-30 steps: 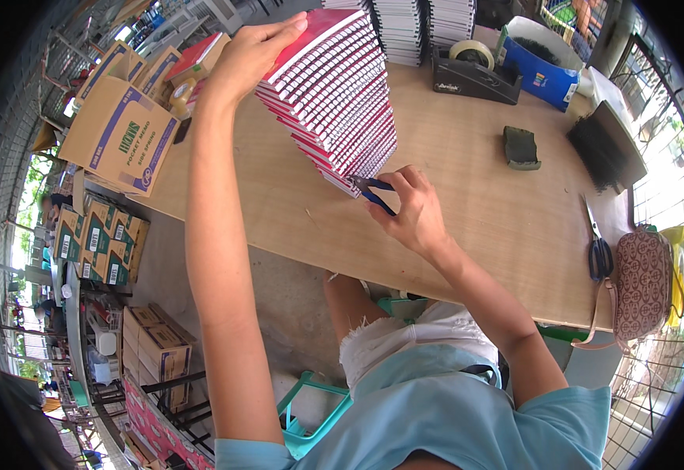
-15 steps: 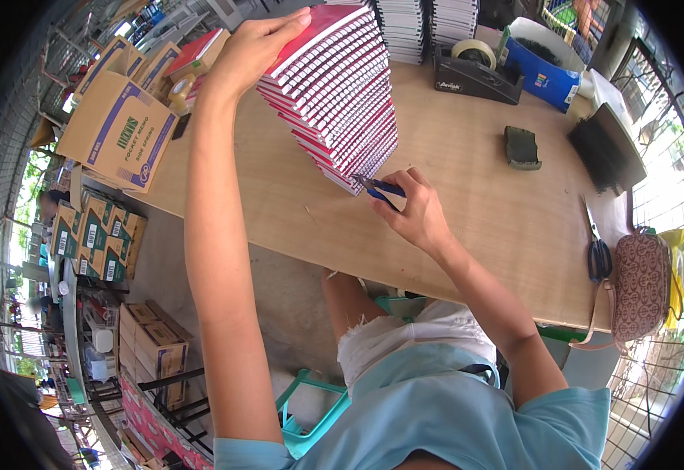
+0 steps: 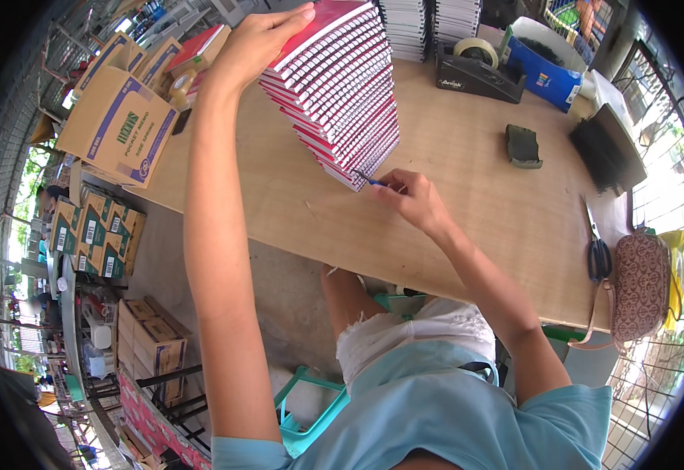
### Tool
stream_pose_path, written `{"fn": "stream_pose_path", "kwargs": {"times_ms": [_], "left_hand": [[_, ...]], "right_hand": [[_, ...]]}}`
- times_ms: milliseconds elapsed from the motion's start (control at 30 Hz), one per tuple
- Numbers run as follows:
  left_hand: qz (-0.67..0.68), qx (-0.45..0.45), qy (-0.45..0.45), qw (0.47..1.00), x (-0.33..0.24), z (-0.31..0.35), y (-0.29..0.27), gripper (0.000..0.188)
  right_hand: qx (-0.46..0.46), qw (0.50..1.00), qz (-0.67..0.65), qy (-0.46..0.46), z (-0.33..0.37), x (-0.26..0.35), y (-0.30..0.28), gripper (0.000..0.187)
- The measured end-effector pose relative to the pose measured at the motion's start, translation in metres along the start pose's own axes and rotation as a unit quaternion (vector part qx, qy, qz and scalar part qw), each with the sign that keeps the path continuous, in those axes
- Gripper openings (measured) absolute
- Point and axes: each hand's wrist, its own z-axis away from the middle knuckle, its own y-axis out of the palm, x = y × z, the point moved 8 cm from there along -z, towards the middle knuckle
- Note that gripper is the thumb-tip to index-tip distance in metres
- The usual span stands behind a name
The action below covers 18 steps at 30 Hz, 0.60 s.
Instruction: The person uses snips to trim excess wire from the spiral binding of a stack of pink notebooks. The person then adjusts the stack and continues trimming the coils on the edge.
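A tall stack of red-covered spiral notebooks (image 3: 342,86) stands on the wooden table (image 3: 467,219), its white wire-bound edges facing me. My left hand (image 3: 267,39) lies over the top notebook at its left corner, fingers stretched flat on the red cover. Low at the right, my right hand (image 3: 414,200) is closed around small blue-handled pliers (image 3: 375,182). Their dark jaws touch or nearly touch the spiral ends near the bottom of the stack; the exact contact is too small to tell. Most of the handles are hidden in my fingers.
Behind stand more spiral-bound stacks (image 3: 402,31), a tape dispenser (image 3: 479,74) and a blue container (image 3: 544,66). To the right lie a dark block (image 3: 523,147), a brush (image 3: 600,149), scissors (image 3: 597,247) and a patterned pouch (image 3: 641,286). Cardboard boxes (image 3: 119,129) stand at the left.
My right hand has closed the spread plier handles together, and the pliers have turned slightly at the lower spirals. My left hand stays on top of the stack.
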Motion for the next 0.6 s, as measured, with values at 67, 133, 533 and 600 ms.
{"fn": "stream_pose_path", "kwargs": {"times_ms": [67,133,533,600], "left_hand": [[-0.008,0.005,-0.018,1.000,0.001,0.000,-0.001,0.052],[-0.016,0.012,-0.035,0.999,0.001,0.000,0.002,0.053],[-0.039,-0.001,-0.053,0.998,0.000,0.006,0.001,0.054],[-0.033,-0.007,-0.032,0.999,-0.002,0.005,0.000,0.054]], "right_hand": [[-0.097,0.970,0.142,-0.171,0.015,0.024,-0.007,0.035],[-0.142,0.944,0.170,-0.245,0.023,0.028,-0.010,0.034],[0.029,0.993,0.077,0.088,0.005,0.009,-0.002,0.024],[0.039,0.992,0.085,0.083,0.002,0.011,-0.003,0.025]]}}
